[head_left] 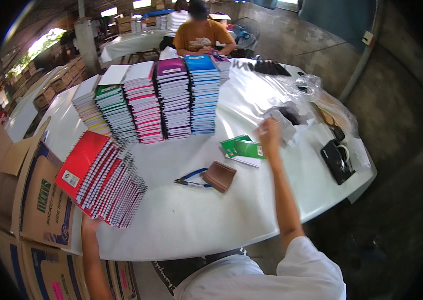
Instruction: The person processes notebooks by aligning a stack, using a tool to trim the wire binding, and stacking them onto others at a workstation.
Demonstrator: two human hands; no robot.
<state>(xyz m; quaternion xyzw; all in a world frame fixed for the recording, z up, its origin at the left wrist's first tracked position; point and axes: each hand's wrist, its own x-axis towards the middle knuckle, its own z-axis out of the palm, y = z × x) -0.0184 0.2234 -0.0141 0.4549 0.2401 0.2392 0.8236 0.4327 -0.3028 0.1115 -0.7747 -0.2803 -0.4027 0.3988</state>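
A tall leaning stack of red spiral notebooks [84, 160] stands at the table's left edge. My left hand [90, 225] is against its lower near side; the stack hides the fingers. My right hand [270, 132] is raised over the right half of the table, slightly blurred, with its fingers curled in. Whatever is between them, if anything, I cannot make out. Crumpled white wrapping [291, 127] with black wire coils [290, 116] lies just beyond it. Below this hand are green printed cards [244, 147] on a white sheet.
Blue-handled pliers [194, 178] touch a brown block-like object [220, 176] mid-table. Tall notebook stacks [202, 95] line the far side. A black box-like item [337, 161] sits at right. Cardboard boxes [46, 195] crowd the left edge. Opposite sits a person in an orange shirt [204, 37].
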